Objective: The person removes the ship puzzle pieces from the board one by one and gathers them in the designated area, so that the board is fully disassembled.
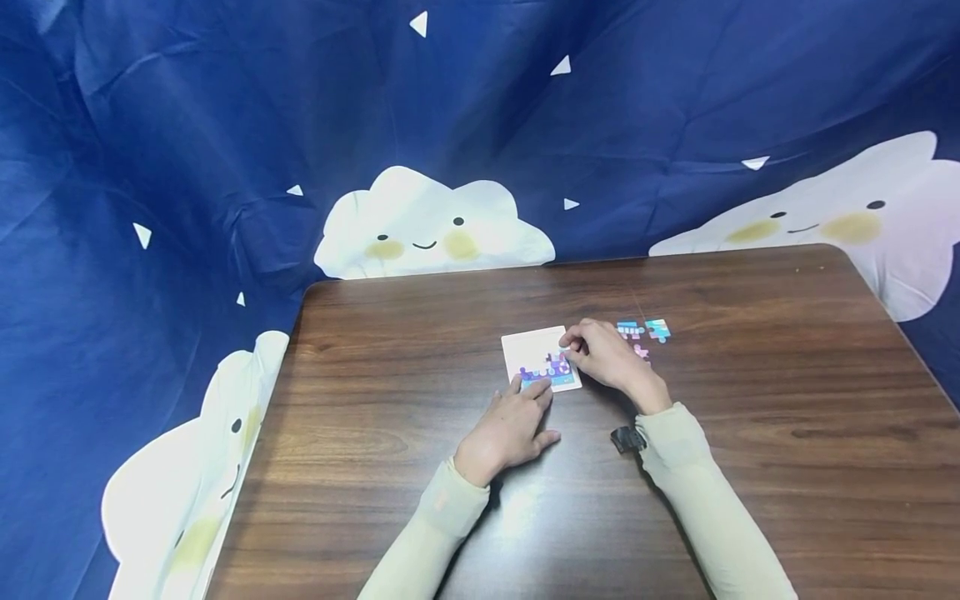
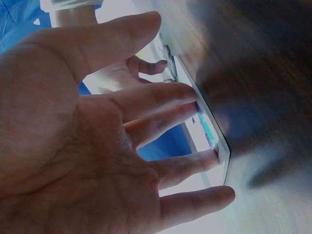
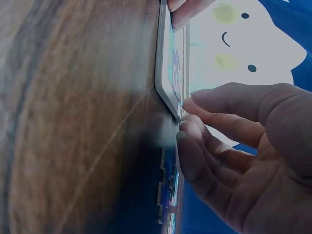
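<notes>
A white square puzzle board [image 1: 528, 343] lies on the table, its lower part filled with joined purple, blue and pink puzzle pieces [image 1: 546, 370]. My left hand [image 1: 512, 427] has its fingers spread, with fingertips resting on the near edge of the board; the left wrist view shows them straight along the rim [image 2: 225, 151]. My right hand [image 1: 606, 357] is at the board's right side, thumb and fingertips pinching a small puzzle piece [image 3: 183, 103] just over the edge. The fingers hide most of that piece.
Several loose puzzle pieces [image 1: 657, 330] lie right of the board, some partly behind my right hand. The brown wooden table [image 1: 360, 433] ends at the back against a blue curtain [image 1: 600, 125] with cloud prints. A black strap piece [image 1: 627, 439] sits at the right wrist.
</notes>
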Demonstrator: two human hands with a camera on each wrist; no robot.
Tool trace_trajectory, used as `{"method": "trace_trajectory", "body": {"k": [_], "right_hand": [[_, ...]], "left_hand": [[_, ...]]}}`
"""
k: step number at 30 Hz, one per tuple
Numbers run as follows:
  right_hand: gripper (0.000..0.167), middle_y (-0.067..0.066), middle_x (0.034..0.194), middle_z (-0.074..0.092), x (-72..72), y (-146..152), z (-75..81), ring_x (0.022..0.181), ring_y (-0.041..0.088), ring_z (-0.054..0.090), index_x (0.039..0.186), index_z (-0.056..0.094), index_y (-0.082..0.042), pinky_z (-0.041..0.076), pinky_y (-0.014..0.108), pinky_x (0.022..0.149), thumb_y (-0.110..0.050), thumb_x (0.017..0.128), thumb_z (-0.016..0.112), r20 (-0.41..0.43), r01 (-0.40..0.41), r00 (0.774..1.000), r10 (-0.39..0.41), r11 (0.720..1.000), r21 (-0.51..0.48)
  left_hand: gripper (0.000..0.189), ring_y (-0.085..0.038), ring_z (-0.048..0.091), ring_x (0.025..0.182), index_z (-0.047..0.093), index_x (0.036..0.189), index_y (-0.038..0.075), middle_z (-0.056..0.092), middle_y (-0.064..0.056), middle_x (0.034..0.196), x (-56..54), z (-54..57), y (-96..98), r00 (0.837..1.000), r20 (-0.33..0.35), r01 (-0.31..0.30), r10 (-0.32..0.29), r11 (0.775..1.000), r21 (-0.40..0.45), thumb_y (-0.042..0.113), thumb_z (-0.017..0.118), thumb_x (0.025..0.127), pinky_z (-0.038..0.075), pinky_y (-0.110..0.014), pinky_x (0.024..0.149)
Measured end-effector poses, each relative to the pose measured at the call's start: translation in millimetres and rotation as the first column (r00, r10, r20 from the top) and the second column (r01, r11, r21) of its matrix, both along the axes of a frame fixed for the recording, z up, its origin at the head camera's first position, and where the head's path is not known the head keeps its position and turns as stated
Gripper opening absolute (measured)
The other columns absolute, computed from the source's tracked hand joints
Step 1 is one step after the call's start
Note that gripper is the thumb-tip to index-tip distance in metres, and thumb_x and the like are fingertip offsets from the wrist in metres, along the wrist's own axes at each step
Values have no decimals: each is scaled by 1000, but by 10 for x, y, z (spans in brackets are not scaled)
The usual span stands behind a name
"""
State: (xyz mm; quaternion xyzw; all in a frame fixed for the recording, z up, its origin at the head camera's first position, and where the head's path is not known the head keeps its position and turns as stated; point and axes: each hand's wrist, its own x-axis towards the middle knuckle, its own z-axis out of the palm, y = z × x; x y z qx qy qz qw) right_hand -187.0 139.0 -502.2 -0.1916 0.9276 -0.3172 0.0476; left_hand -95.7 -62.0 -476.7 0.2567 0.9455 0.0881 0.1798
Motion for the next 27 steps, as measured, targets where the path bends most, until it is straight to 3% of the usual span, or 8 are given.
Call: {"method": "trace_trajectory", "body": {"k": [12, 17, 27], "right_hand": [[13, 8, 86, 65, -14, 16, -34, 81, 22, 60, 100, 77, -2, 48, 36, 76, -6, 92, 68, -12, 3, 1000, -3, 1000, 8], [12, 8, 87, 64, -4, 15, -18, 82, 22, 59, 100, 76, -3, 47, 35, 75, -5, 92, 67, 9, 22, 1000, -22, 1000, 22], [15, 5, 89, 64, 85, -9, -15, 81, 20, 58, 105, 77, -6, 48, 34, 70, -9, 95, 66, 13, 64, 998, -65, 996, 57]], "left_hand": [[68, -46, 34, 155, 48, 156, 9, 40, -4, 169, -14, 7, -16, 1000, 9, 7, -7, 1000, 29, 43, 68, 100, 43, -67, 116], [65, -42, 40, 152, 52, 154, 10, 45, -4, 166, -45, -24, -28, 998, -42, 49, -48, 999, 22, 44, 67, 100, 41, -58, 122], [57, -40, 44, 147, 58, 149, 16, 48, 1, 163, -38, -56, -37, 997, -65, 36, -35, 999, 22, 43, 67, 100, 48, -67, 111]]}}
